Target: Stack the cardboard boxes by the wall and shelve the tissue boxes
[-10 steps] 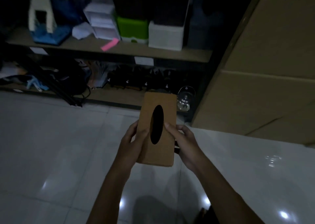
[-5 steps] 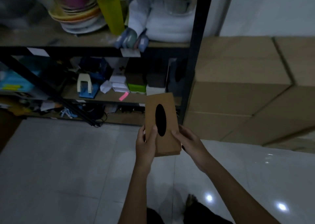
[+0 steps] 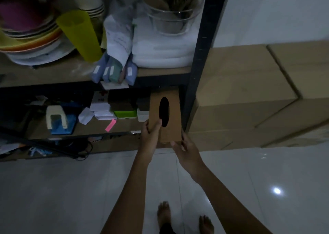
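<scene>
A brown tissue box with a dark oval slot stands on end in front of me, held by both hands. My left hand grips its left edge, thumb lying beside the slot. My right hand grips its lower right corner from below. The box's far end reaches the right end of the middle shelf, under the upper shelf board. Large cardboard boxes are stacked against the white wall right of the rack.
A black rack post stands just right of the tissue box. On the middle shelf sit a green box, a white box and papers. The upper shelf carries plates, a yellow cup, a glass bowl. My bare feet stand on glossy tiles.
I have stood up and stepped closer to the rack, and both hands have carried the tissue box forward and up to the middle shelf's right end.
</scene>
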A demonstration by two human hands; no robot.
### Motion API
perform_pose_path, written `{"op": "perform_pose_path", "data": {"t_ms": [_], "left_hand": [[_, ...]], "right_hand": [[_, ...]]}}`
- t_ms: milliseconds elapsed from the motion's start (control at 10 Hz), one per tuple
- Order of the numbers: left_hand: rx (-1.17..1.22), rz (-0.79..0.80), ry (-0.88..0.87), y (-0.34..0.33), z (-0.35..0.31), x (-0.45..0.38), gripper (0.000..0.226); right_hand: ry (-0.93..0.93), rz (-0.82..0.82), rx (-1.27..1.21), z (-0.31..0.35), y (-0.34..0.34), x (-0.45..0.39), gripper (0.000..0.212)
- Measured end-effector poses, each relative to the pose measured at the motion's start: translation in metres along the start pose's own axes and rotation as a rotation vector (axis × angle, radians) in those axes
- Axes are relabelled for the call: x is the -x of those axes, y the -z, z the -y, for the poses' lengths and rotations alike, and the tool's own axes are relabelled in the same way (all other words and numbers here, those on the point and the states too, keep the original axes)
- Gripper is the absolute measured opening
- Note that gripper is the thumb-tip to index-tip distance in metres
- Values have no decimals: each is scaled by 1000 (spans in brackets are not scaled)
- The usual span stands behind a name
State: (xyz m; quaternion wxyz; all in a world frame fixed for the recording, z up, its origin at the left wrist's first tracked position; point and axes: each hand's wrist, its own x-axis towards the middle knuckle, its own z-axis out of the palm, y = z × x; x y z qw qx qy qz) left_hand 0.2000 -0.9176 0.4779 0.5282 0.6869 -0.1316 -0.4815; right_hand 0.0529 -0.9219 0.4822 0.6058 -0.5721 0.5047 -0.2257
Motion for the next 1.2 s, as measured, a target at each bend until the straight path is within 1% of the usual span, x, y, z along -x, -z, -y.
{"op": "perform_pose_path", "data": {"t_ms": [100, 200, 300, 400, 500, 600, 700, 800, 900, 1000, 1100, 1200], "left_hand": [[6, 84, 30, 5, -5, -40, 46], [-52, 188, 8, 3, -3, -66, 56], [-127, 131, 11, -3, 2, -82, 64], [-84, 100, 180, -18, 6, -88, 72], [219, 86, 401, -35, 11, -101, 62], [318, 65, 437, -45, 16, -118, 61], [347, 32, 398, -54, 11, -126, 53], [420, 33, 387, -57, 1, -136, 43], [399, 89, 378, -59, -6, -142, 20], [474, 187, 381, -52, -12, -134, 27], [247, 231, 323, -41, 1, -122, 42], [-397, 163, 109, -26, 37, -93, 54]], "right_hand": [[-22, -74, -109, 0, -17, -30, 51], [-69, -152, -230, 0, -24, -58, 45], [-149, -209, -314, -4, -27, -78, 45], [-226, -258, -296, -3, -25, -95, 43], [-293, -268, -280, 2, -17, -104, 40], [-283, -247, -170, 14, -8, -94, 30], [-206, -260, 47, 16, 5, -72, 28], [-163, -224, 331, 3, 21, -51, 40], [-163, -196, 525, -18, 38, -34, 52], [-176, -197, 590, -29, 52, -17, 56], [-147, -177, 714, -26, 58, 3, 58], [-159, -109, 863, -21, 60, 21, 63]]}}
